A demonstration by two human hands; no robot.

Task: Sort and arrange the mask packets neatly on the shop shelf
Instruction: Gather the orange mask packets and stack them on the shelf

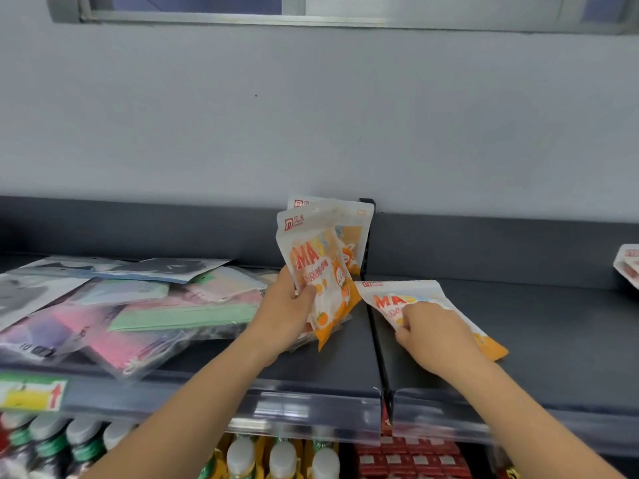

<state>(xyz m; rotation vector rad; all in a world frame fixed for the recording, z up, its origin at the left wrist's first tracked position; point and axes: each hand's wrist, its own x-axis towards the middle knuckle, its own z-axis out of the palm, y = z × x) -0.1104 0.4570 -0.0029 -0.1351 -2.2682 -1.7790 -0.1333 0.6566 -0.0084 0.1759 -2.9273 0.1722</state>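
Gathering: left hand clamps upright white-and-orange mask packets.
Fetching: right hand pinches a flat matching packet on the dark shelf.
Advice: square edges before stacking.

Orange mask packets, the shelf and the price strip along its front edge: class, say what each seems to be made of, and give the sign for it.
Orange mask packets: probably soft printed plastic film, slightly glossy; the one in the left hand bends.
Shelf: likely painted metal, dark matt grey; flat, thin, with a straight seam.
Price strip: clear glossy plastic; it shows bright reflections.
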